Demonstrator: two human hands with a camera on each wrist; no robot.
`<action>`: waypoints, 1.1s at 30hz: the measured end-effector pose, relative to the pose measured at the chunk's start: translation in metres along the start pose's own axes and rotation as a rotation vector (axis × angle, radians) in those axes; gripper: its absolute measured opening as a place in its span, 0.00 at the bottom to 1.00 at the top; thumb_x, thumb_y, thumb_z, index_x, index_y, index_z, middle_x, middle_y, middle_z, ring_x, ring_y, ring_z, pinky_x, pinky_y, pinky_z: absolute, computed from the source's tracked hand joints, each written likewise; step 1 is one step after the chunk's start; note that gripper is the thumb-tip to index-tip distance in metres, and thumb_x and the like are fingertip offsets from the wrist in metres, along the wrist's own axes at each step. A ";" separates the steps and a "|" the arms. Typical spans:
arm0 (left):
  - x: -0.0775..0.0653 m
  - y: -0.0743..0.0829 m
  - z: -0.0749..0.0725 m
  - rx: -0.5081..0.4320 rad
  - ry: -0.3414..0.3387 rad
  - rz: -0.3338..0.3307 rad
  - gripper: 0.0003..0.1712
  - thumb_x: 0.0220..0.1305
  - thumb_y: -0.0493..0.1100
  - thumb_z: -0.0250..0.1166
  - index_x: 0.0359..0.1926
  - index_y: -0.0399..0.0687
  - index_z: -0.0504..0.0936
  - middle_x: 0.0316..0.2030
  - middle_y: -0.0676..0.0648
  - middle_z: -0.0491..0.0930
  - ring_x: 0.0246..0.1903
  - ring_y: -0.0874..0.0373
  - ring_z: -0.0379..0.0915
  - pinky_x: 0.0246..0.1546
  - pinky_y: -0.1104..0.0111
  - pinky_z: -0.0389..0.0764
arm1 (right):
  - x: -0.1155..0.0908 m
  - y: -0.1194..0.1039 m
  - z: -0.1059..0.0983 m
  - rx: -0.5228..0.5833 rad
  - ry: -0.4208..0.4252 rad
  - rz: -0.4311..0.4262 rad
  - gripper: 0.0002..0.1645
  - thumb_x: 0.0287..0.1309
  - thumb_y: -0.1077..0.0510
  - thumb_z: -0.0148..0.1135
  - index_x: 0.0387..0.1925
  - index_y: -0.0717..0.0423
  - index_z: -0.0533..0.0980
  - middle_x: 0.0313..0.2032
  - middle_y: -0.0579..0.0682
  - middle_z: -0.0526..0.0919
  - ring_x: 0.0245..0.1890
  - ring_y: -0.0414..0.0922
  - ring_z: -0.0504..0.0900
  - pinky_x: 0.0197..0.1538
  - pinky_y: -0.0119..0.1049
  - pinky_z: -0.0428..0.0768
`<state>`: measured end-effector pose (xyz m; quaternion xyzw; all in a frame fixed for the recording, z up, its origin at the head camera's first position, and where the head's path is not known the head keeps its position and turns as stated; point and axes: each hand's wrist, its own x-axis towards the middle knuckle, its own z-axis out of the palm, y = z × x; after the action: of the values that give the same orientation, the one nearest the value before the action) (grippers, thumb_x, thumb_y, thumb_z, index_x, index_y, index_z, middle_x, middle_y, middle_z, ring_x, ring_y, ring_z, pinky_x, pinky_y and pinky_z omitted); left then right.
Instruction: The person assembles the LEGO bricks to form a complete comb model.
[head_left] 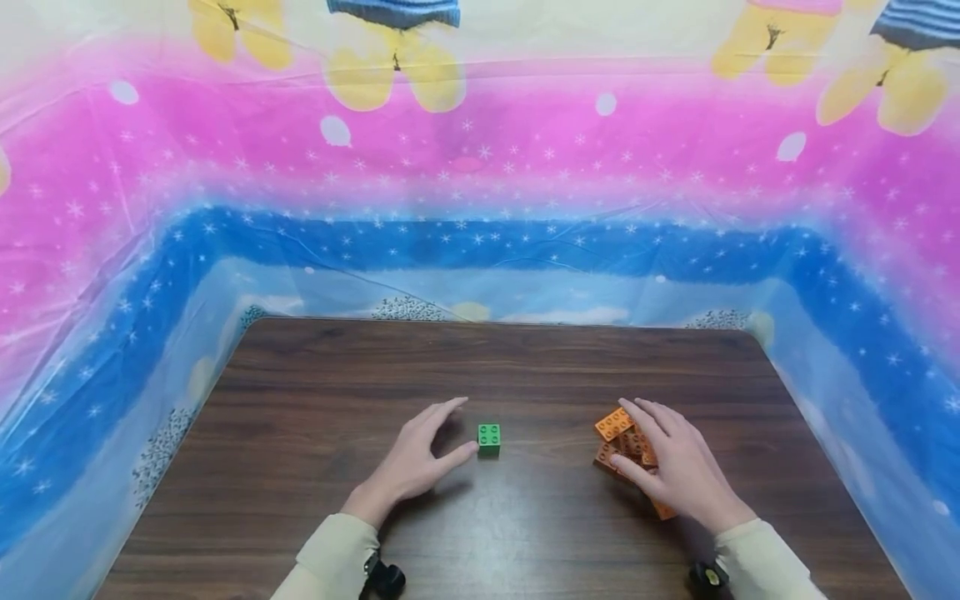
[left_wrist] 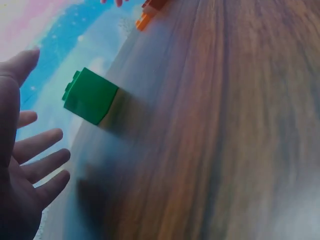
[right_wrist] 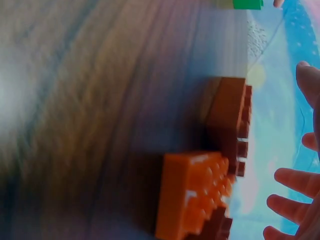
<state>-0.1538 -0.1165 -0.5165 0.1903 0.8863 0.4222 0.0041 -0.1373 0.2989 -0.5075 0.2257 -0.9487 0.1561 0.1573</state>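
A green toy brick (head_left: pixel 489 439) with studs on top stands upright on the brown table. Just to its left is my left hand (head_left: pixel 422 454), fingers spread and thumb close by the brick; the left wrist view shows a gap between the hand and the green brick (left_wrist: pixel 91 96). At the right lies a pile of orange and brown toy bricks (head_left: pixel 617 425). Over that pile hovers my right hand (head_left: pixel 678 462), its fingers extended and covering part of it. In the right wrist view an orange brick (right_wrist: pixel 192 195) and a brown brick (right_wrist: pixel 229 122) lie below the fingers, which hold nothing.
The wood-grain table (head_left: pixel 360 367) has its far edge before a pink and blue patterned cloth (head_left: pixel 525 242), which hangs behind and along both sides. A stretch of tabletop separates the green brick from the pile.
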 end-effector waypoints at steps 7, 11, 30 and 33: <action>0.007 0.000 0.013 -0.109 -0.004 -0.019 0.39 0.70 0.58 0.70 0.75 0.49 0.72 0.64 0.49 0.81 0.64 0.54 0.76 0.62 0.51 0.77 | 0.002 -0.009 0.008 -0.022 -0.042 -0.005 0.48 0.61 0.34 0.73 0.76 0.49 0.69 0.65 0.56 0.78 0.65 0.60 0.75 0.59 0.70 0.74; 0.008 -0.002 0.015 -0.126 -0.003 -0.012 0.35 0.71 0.54 0.70 0.73 0.47 0.74 0.62 0.50 0.82 0.63 0.53 0.77 0.61 0.50 0.77 | 0.004 -0.012 0.012 -0.022 -0.075 0.012 0.44 0.61 0.34 0.73 0.69 0.53 0.75 0.59 0.55 0.82 0.61 0.58 0.78 0.58 0.66 0.77; 0.008 -0.011 0.029 -0.050 0.033 -0.025 0.26 0.67 0.49 0.75 0.64 0.52 0.83 0.59 0.56 0.84 0.60 0.54 0.75 0.62 0.50 0.74 | 0.006 -0.017 0.024 -0.078 -0.115 0.011 0.25 0.54 0.42 0.81 0.44 0.56 0.87 0.51 0.53 0.82 0.53 0.54 0.79 0.57 0.60 0.77; 0.008 -0.011 0.030 -0.046 0.041 -0.013 0.24 0.67 0.48 0.75 0.62 0.53 0.84 0.57 0.57 0.85 0.59 0.55 0.75 0.63 0.50 0.74 | 0.006 -0.017 0.025 -0.085 -0.118 0.011 0.24 0.54 0.43 0.82 0.42 0.56 0.87 0.50 0.53 0.82 0.53 0.54 0.78 0.57 0.59 0.77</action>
<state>-0.1599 -0.0974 -0.5427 0.1759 0.8775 0.4461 -0.0069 -0.1400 0.2726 -0.5237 0.2222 -0.9633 0.1031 0.1096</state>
